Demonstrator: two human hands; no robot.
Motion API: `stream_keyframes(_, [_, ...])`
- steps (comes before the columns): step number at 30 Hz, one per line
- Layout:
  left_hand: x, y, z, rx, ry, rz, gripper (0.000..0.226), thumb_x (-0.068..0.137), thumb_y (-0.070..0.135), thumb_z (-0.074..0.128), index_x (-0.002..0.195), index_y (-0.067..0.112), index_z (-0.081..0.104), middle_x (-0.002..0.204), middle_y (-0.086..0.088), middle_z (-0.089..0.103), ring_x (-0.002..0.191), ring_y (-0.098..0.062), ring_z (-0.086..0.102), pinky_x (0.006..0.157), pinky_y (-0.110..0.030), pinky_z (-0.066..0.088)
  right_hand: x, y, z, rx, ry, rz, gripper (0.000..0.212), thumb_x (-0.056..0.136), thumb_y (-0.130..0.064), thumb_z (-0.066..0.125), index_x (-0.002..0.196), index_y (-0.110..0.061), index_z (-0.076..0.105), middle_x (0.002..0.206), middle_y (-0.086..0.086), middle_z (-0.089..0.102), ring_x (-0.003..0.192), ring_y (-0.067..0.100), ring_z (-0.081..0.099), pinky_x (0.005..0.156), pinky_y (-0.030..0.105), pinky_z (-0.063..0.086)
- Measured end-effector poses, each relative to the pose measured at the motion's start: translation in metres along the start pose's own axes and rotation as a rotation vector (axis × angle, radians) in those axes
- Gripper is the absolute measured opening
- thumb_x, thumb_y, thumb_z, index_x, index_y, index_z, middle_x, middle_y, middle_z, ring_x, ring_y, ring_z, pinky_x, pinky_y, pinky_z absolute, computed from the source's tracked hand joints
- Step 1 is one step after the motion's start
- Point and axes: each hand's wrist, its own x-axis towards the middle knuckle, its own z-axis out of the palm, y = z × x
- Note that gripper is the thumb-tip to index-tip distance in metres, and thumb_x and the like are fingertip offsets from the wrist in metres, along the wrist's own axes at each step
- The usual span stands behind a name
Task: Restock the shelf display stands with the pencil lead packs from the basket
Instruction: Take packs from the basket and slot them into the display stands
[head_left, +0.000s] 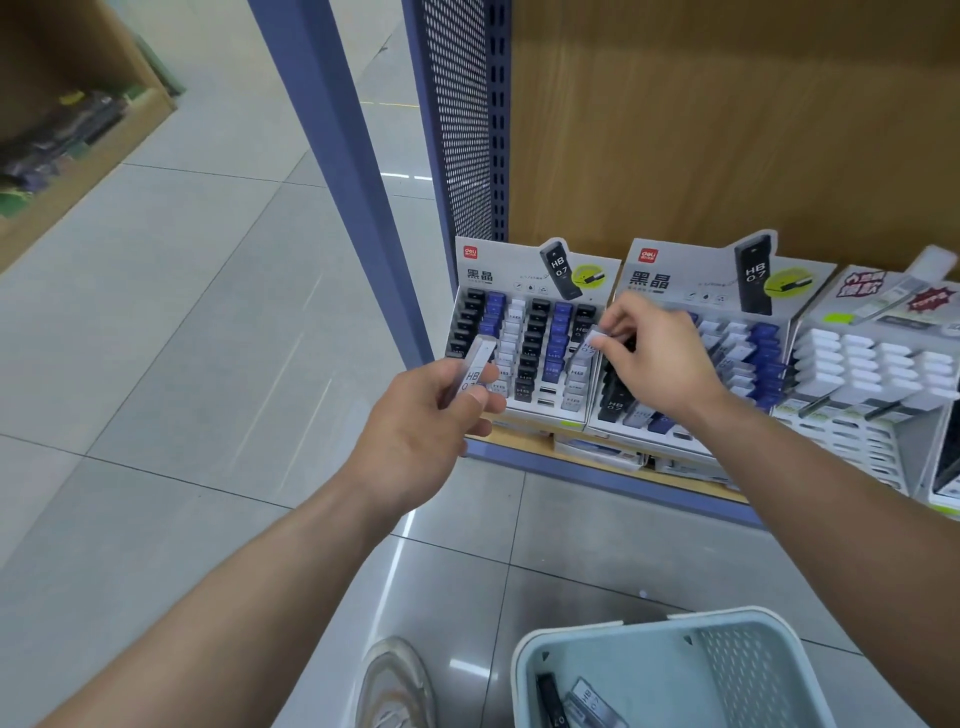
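Two grey display stands sit on the low shelf, the left stand (519, 260) and the right stand (670, 283), both filled with rows of black, blue and white lead packs. My left hand (421, 421) grips a clear HB 0.7 lead pack (475, 366) in front of the left stand. My right hand (657, 356) pinches a white lead pack (589, 345) over the right columns of the left stand. The pale blue basket (644, 639) stands on the floor at the bottom, with a few packs (587, 699) left inside.
A third stand (878, 364) with white packs stands to the right. A blue shelf post (343, 156) and perforated panel rise at the left of the shelf. My shoe (397, 686) is beside the basket. Another shelf unit (67, 124) lies across the tiled aisle.
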Motion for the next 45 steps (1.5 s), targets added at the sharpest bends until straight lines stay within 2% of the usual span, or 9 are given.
stream_keyframes(4, [-0.001, 0.0, 0.0, -0.019, -0.009, 0.0, 0.02, 0.104, 0.02, 0.051, 0.102, 0.033, 0.067, 0.096, 0.015, 0.076, 0.077, -0.001, 0.07, 0.07, -0.017, 0.055, -0.001, 0.001, -0.003, -0.07, -0.036, -0.054, 0.015, 0.092, -0.02, 0.071, 0.088, -0.024, 0.057, 0.082, -0.006, 0.066, 0.08, 0.012, 0.064, 0.075, 0.034, 0.055])
stream_keyframes(7, [-0.001, 0.001, 0.0, -0.034, -0.011, -0.001, 0.02, 0.104, 0.019, 0.051, 0.101, 0.033, 0.067, 0.093, 0.014, 0.076, 0.078, -0.002, 0.071, 0.067, -0.013, 0.054, 0.0, 0.002, -0.002, -0.096, -0.042, -0.056, 0.015, 0.092, -0.023, 0.072, 0.087, -0.026, 0.058, 0.083, -0.008, 0.066, 0.079, 0.009, 0.063, 0.075, 0.033, 0.055])
stream_keyframes(16, [-0.001, 0.002, 0.001, -0.071, 0.009, -0.006, 0.026, 0.103, 0.012, 0.054, 0.093, 0.035, 0.064, 0.087, 0.01, 0.077, 0.077, -0.003, 0.072, 0.073, -0.013, 0.057, 0.005, -0.003, 0.004, -0.197, -0.076, -0.035, 0.006, 0.092, -0.03, 0.07, 0.097, -0.027, 0.072, 0.086, -0.003, 0.067, 0.087, 0.015, 0.056, 0.077, 0.037, 0.052])
stream_keyframes(25, [-0.002, 0.002, 0.004, -0.082, 0.011, -0.027, 0.022, 0.102, 0.014, 0.056, 0.094, 0.032, 0.067, 0.087, 0.008, 0.078, 0.08, -0.006, 0.074, 0.077, -0.018, 0.059, 0.008, -0.01, -0.007, -0.26, -0.155, -0.071, 0.003, 0.093, -0.026, 0.069, 0.095, -0.025, 0.071, 0.078, -0.015, 0.061, 0.084, 0.012, 0.058, 0.078, 0.04, 0.056])
stream_keyframes(30, [-0.001, 0.0, 0.005, -0.099, 0.022, -0.036, 0.021, 0.101, 0.011, 0.056, 0.093, 0.026, 0.069, 0.086, -0.001, 0.077, 0.081, -0.012, 0.075, 0.078, -0.023, 0.061, 0.009, -0.011, -0.011, -0.218, -0.192, -0.063, 0.01, 0.095, -0.024, 0.067, 0.101, -0.022, 0.075, 0.089, -0.011, 0.067, 0.084, 0.01, 0.061, 0.082, 0.036, 0.055])
stream_keyframes(33, [0.0, 0.002, 0.008, -0.099, 0.005, -0.042, 0.018, 0.102, 0.012, 0.057, 0.092, 0.019, 0.071, 0.078, 0.0, 0.076, 0.079, -0.016, 0.076, 0.076, -0.025, 0.062, -0.001, -0.011, -0.017, -0.111, -0.098, -0.025, 0.017, 0.097, -0.017, 0.063, 0.108, -0.019, 0.076, 0.098, -0.006, 0.073, 0.086, 0.008, 0.063, 0.084, 0.024, 0.051])
stream_keyframes(38, [-0.002, 0.004, 0.012, -0.089, -0.063, -0.038, 0.014, 0.102, 0.01, 0.057, 0.111, 0.014, 0.067, 0.086, -0.006, 0.077, 0.08, -0.019, 0.075, 0.076, -0.028, 0.062, -0.031, -0.028, -0.03, 0.127, 0.014, 0.076, 0.016, 0.097, -0.014, 0.061, 0.103, -0.023, 0.074, 0.088, -0.011, 0.074, 0.082, 0.003, 0.064, 0.072, 0.009, 0.046])
stream_keyframes(42, [-0.006, 0.005, 0.019, -0.108, -0.098, -0.06, 0.013, 0.101, 0.01, 0.06, 0.112, 0.016, 0.062, 0.086, -0.005, 0.078, 0.073, -0.016, 0.073, 0.065, -0.02, 0.058, -0.056, -0.053, -0.024, 0.347, -0.08, 0.076, 0.023, 0.097, -0.013, 0.059, 0.105, -0.03, 0.072, 0.086, -0.013, 0.074, 0.08, 0.006, 0.066, 0.07, 0.016, 0.052])
stream_keyframes(45, [-0.007, 0.007, 0.024, -0.087, -0.092, -0.059, 0.012, 0.102, 0.011, 0.059, 0.108, 0.021, 0.06, 0.085, -0.003, 0.078, 0.073, -0.018, 0.074, 0.063, -0.02, 0.057, -0.052, -0.053, -0.017, 0.184, -0.103, 0.007, 0.023, 0.097, -0.016, 0.06, 0.112, -0.03, 0.071, 0.092, -0.018, 0.071, 0.084, 0.004, 0.064, 0.076, 0.018, 0.05])
